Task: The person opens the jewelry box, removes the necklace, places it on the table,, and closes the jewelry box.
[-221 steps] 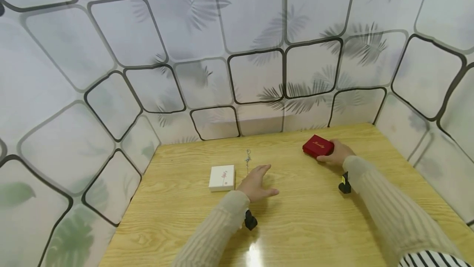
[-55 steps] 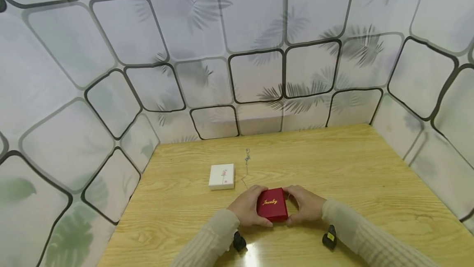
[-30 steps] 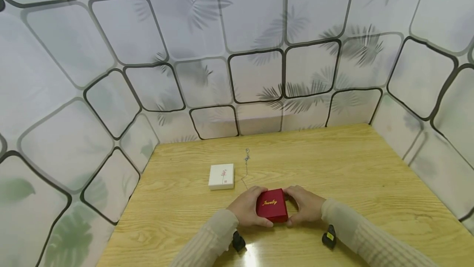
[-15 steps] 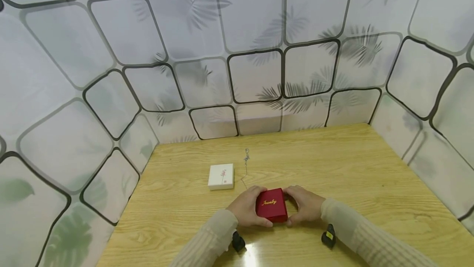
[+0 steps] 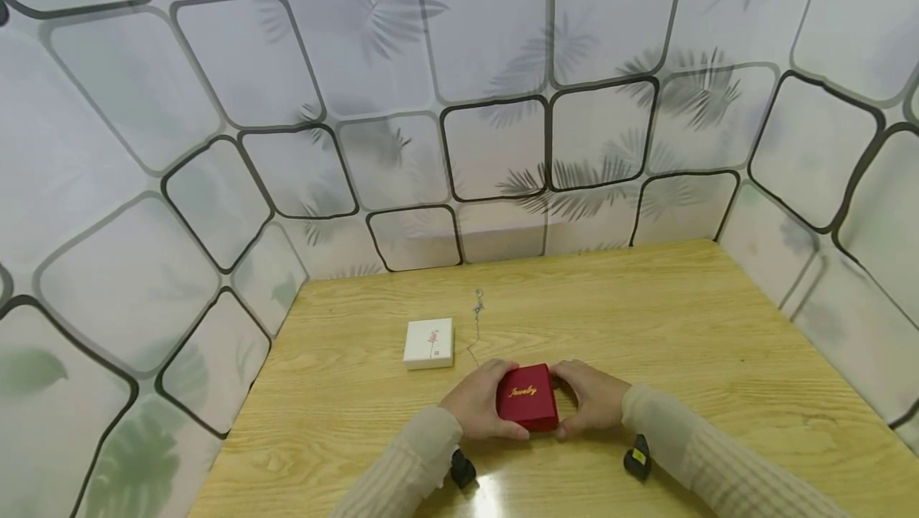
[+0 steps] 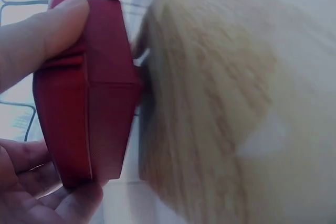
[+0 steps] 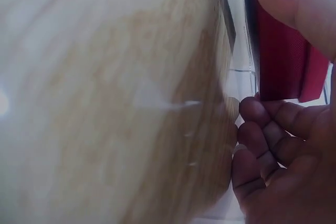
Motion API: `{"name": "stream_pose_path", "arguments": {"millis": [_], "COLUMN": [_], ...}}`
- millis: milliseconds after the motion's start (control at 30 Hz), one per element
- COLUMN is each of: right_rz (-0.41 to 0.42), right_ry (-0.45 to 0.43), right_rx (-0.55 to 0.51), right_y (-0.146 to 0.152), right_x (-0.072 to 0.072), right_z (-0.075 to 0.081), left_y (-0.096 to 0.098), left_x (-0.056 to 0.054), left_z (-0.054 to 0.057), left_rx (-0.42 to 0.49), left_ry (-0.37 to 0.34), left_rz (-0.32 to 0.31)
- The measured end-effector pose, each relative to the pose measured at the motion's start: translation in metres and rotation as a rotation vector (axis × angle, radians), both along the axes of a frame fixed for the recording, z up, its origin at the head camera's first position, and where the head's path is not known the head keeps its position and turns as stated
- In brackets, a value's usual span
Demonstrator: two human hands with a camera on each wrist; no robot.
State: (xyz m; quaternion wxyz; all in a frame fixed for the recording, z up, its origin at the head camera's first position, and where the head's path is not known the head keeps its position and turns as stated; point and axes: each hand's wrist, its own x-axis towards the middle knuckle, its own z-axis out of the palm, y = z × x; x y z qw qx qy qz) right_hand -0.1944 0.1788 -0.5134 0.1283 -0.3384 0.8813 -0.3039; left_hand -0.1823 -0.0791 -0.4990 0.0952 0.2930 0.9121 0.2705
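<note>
A red jewelry box (image 5: 527,397) with gold "Jewelry" lettering on its lid sits at the front middle of the table, lid on. My left hand (image 5: 475,405) grips its left side, thumb along the near face and fingers round the far side. On the right side my right hand (image 5: 594,397) holds it by the corners, thumb near and forefinger far. The left wrist view shows the red box (image 6: 107,124) from its near edge, under the left thumb. In the right wrist view the right thumb lies over the box (image 7: 281,61), and the other fingers curl beside the tabletop.
A white square box (image 5: 429,344) with a pink flower print lies behind and left of the left hand. A thin silver chain (image 5: 478,309) stretches from the back of the wooden table (image 5: 323,414) towards the left fingers. Patterned curtains (image 5: 495,159) enclose the far side.
Earlier the right hand held the red box at the far right, with the left hand apart. The box came to the front middle, between both hands. Over the last second hardly anything moves.
</note>
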Motion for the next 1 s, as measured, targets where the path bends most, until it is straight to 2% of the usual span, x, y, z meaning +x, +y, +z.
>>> {"name": "stream_pose_path", "arguments": {"millis": [467,733,1000], "right_rz": [0.013,-0.002,-0.006], "right_ry": [-0.025,-0.074,-0.068], "right_rx": [-0.012,-0.046,-0.048], "right_y": [0.0004,-0.0039,-0.0049], "right_x": [0.0028,0.0036,0.0036], "right_z": [0.0016,0.0023,0.004], "left_y": [-0.0019,-0.0025,-0.0047], "left_x": [-0.001,-0.0001,0.0002], "left_z": [0.0026,0.0028,0.0044], "left_rx": [0.032,0.04,0.049], "left_ry": [-0.006,-0.023,-0.012], "left_rz": [-0.01,-0.003,0.005]}}
